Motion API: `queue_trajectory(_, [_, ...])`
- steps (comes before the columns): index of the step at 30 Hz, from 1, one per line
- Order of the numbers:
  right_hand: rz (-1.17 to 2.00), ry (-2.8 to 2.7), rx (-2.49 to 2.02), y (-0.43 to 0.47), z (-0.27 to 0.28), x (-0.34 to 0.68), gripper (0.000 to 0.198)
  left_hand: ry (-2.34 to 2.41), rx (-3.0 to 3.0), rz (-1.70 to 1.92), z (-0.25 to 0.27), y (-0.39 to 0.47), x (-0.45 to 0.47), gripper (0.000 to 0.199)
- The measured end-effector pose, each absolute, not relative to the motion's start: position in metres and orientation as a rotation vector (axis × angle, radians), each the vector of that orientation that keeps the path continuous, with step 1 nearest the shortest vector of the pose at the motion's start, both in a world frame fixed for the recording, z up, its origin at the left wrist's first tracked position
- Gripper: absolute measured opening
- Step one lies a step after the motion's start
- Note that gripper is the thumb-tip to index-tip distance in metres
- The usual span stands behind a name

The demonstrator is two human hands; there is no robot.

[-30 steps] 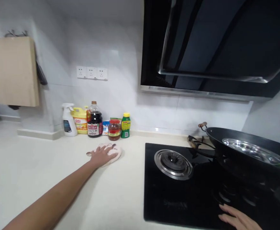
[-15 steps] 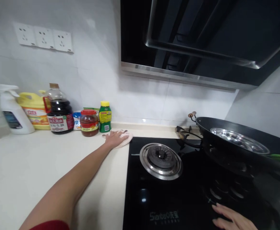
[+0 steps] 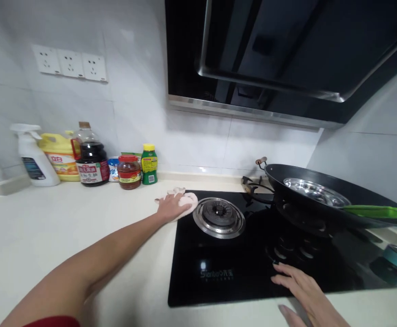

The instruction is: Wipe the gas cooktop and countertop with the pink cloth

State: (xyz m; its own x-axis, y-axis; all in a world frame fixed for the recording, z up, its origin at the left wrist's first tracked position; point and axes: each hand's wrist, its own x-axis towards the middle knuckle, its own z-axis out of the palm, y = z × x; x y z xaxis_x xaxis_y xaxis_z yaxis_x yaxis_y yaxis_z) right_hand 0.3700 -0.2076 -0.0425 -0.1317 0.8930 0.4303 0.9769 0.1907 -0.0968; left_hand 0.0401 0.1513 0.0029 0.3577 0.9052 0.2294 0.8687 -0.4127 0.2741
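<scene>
My left hand [image 3: 171,208] presses down on a pale pink cloth [image 3: 188,200], its fingers over the cloth. Hand and cloth lie across the back left corner of the black glass gas stove [image 3: 205,254], partly on the counter. Just right of the cloth is a round steel burner [image 3: 218,218]. My right hand [image 3: 302,290] hovers by the stove's front edge near the knobs [image 3: 283,247], fingers apart and nothing in it. Whether its fingertips touch the glass I cannot tell.
A black wok [image 3: 307,195] holding a steel plate [image 3: 316,193] and a green-handled utensil [image 3: 378,212] sits on the right burner. Along the wall stand a spray bottle [image 3: 36,159], soy sauce [image 3: 91,159], a red-lidded jar [image 3: 129,172] and a green bottle [image 3: 149,165]. A range hood [image 3: 252,59] hangs above.
My left hand has slid the cloth right and nearer, from the counter onto the stove's corner. My right hand shows more fully by the front edge. The view has shifted slightly.
</scene>
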Motion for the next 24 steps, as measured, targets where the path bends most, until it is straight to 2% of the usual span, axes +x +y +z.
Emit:
queue_trajectory(16, [-0.038, -1.975, -1.795, -0.214, -0.043, 0.360, 0.045, 1.572, 2.556, 0.546, -0.001, -0.086, -0.007, 0.058])
queue_trajectory(21, [0.154, -1.915, -1.789, -0.213, -0.042, 0.362, 0.049, 1.557, 2.582, 0.568, 0.002, -0.126, -0.019, 0.049])
queue_trajectory(24, [0.172, -1.854, -1.692, -0.212, -0.041, 0.362, 0.045, 1.570, 2.613, 0.635, -0.003, -0.131, -0.019, 0.043])
